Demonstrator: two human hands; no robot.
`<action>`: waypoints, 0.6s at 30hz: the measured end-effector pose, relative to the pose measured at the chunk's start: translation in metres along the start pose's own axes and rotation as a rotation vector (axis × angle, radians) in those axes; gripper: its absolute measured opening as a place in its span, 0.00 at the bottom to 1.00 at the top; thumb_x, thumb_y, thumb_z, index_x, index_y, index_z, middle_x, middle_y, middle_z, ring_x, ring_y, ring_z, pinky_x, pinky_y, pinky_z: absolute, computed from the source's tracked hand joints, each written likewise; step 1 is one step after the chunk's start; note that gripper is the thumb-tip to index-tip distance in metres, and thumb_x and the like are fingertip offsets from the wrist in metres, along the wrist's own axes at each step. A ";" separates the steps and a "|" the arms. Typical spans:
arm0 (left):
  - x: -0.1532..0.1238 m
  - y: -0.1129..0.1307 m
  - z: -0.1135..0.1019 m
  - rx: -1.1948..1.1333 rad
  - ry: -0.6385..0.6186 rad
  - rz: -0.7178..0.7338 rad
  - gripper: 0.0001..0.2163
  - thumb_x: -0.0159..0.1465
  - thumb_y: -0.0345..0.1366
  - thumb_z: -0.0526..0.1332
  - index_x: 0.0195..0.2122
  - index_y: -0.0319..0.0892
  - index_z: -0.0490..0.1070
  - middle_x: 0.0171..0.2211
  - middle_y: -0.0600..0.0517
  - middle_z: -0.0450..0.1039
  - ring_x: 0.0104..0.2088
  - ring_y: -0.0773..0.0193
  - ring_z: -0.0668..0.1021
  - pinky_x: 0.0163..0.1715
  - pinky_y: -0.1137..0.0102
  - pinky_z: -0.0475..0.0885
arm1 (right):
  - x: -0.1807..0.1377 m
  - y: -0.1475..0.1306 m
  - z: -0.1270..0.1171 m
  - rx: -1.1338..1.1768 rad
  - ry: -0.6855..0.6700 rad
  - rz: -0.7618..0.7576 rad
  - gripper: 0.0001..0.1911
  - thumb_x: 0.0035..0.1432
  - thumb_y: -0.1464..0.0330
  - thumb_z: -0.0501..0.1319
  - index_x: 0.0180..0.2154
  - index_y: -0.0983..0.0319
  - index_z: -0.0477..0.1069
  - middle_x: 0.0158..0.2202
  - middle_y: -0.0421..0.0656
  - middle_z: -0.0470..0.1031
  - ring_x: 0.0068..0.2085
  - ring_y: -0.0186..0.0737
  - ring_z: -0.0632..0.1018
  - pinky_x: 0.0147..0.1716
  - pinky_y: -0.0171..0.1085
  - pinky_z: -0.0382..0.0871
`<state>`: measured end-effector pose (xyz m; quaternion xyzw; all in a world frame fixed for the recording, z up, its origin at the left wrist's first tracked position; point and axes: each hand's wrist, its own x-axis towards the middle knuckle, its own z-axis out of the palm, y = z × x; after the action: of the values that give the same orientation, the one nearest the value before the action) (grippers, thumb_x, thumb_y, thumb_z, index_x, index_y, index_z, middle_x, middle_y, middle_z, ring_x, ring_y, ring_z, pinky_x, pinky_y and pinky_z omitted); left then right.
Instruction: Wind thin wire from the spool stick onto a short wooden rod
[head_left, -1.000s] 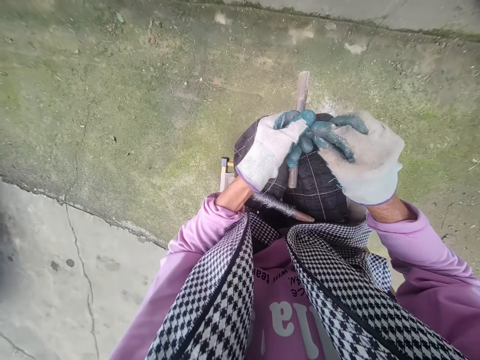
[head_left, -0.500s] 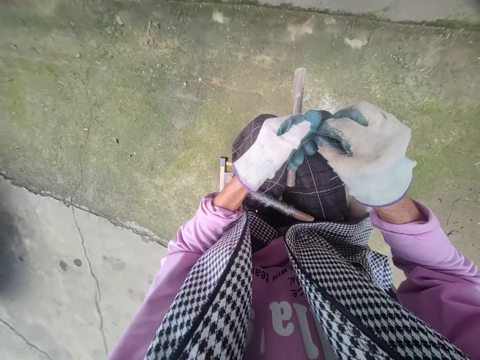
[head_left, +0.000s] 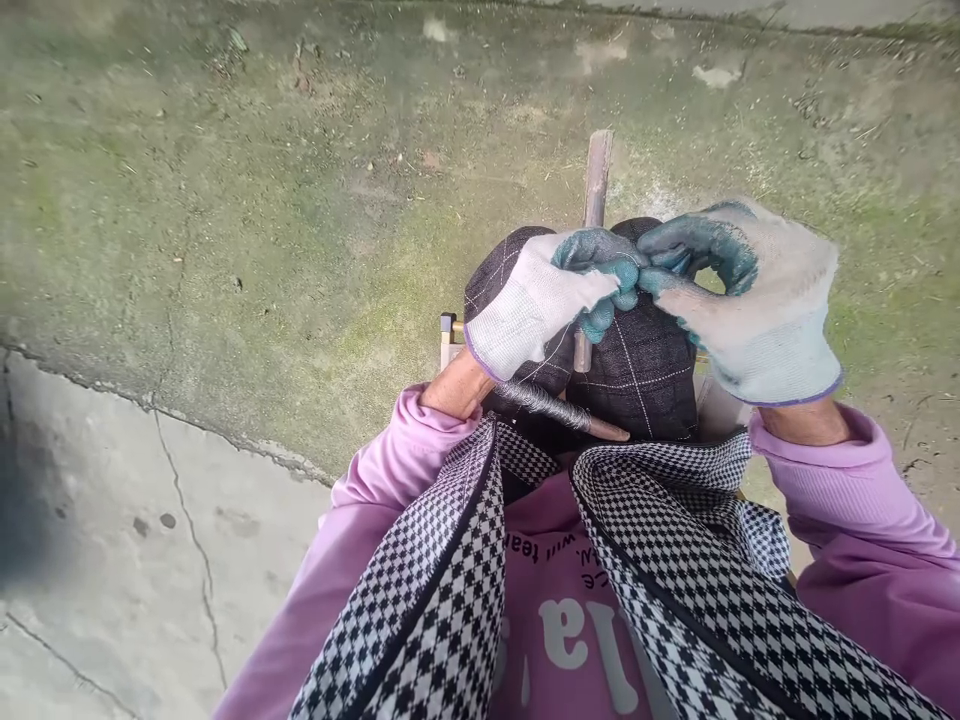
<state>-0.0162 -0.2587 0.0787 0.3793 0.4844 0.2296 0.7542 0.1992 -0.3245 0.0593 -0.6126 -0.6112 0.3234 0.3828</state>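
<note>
- One concrete floor (head_left: 300, 200) fills the far half of the view. Its surface is green-stained and strewn with fine debris.
- One paler slab (head_left: 90, 520) lies at near left. A ragged edge separates it from the green area, and thin cracks run across it.
- One pink long-sleeved top (head_left: 862, 520) covers both arms and the chest. White lettering shows on it at near centre.
- One black-and-white checked cloth (head_left: 435, 600) hangs in two panels down the chest, left and right of the lettering.
- Two knees in dark checked trousers (head_left: 645, 370) sit close together at centre, just beyond the cloth.
- Right hand (head_left: 750, 300): it wears a white knit glove with teal-coated fingers and is held above the right knee. Thumb and forefinger curve into a ring, and their tips are pressed together beside the fingers of the left hand. What is pinched there is too small to tell.
- Left hand (head_left: 551, 300): it wears the same glove type and is held above the left knee. The fingers (head_left: 600, 250) are curled shut around the rod.
- Rod (head_left: 596, 180): a brown-grey bar, standing between the knees. Its far end projects beyond both hands over the floor. Its near end shows below the left fingers, against the trousers.
- Wire-wrapped spindle (head_left: 547, 405): it lies across the lap, near the left wrist, with its bare tip pointing right.
- One small wooden post (head_left: 448, 340) shows just left of the left knee.
</note>
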 end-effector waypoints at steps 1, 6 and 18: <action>0.000 0.001 0.000 0.009 -0.008 -0.011 0.19 0.74 0.40 0.89 0.36 0.41 0.81 0.30 0.55 0.84 0.23 0.73 0.78 0.24 0.78 0.77 | 0.000 0.001 -0.001 0.027 -0.010 0.003 0.08 0.75 0.49 0.82 0.53 0.37 0.94 0.54 0.40 0.95 0.56 0.71 0.95 0.65 0.77 0.90; 0.003 0.003 0.001 0.044 -0.070 -0.063 0.19 0.78 0.33 0.85 0.35 0.40 0.79 0.26 0.56 0.81 0.20 0.74 0.75 0.19 0.78 0.71 | 0.008 0.001 -0.012 -0.026 -0.132 -0.076 0.11 0.73 0.51 0.82 0.55 0.35 0.95 0.59 0.41 0.95 0.61 0.71 0.94 0.70 0.75 0.89; -0.005 0.010 0.002 0.059 0.084 -0.017 0.12 0.79 0.23 0.77 0.37 0.40 0.82 0.29 0.56 0.81 0.23 0.74 0.75 0.23 0.78 0.72 | 0.007 -0.005 -0.013 -0.094 -0.105 -0.036 0.17 0.68 0.52 0.87 0.56 0.36 0.93 0.61 0.43 0.95 0.69 0.75 0.91 0.67 0.69 0.93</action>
<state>-0.0165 -0.2568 0.0897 0.3872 0.5256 0.2246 0.7234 0.2087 -0.3186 0.0706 -0.6009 -0.6559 0.3192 0.3268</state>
